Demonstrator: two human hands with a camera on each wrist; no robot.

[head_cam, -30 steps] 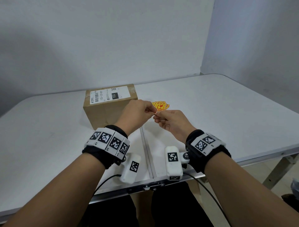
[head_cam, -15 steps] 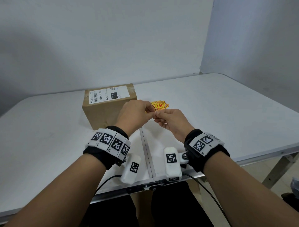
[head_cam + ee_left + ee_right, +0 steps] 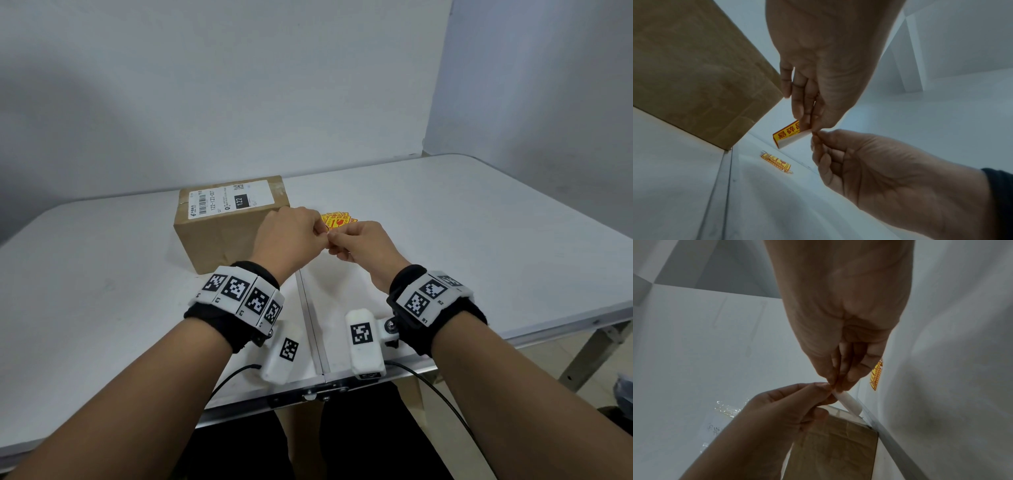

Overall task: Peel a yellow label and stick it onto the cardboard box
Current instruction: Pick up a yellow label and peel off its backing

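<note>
A brown cardboard box [image 3: 233, 236] with a white shipping label on top stands on the white table [image 3: 102, 291]. Just right of it, above the table, my left hand [image 3: 322, 233] pinches a yellow label [image 3: 786, 134] that has red print and a white backing. My right hand [image 3: 337, 240] meets the left and pinches the label's near corner with thumb and forefinger [image 3: 816, 138]. Which layer it holds I cannot tell. In the right wrist view the white backing [image 3: 849, 402] sticks out below the fingertips, above the box [image 3: 834, 447].
A small pile of yellow labels [image 3: 337, 219] lies on the table behind my hands, also seen as the label pile [image 3: 777, 162] in the left wrist view. A crumpled clear wrapper [image 3: 725, 408] lies left of the box. The table's centre seam [image 3: 308, 308] runs toward me.
Both hands stay together at the same spot, still pinching the label; only slight finger movement shows.
</note>
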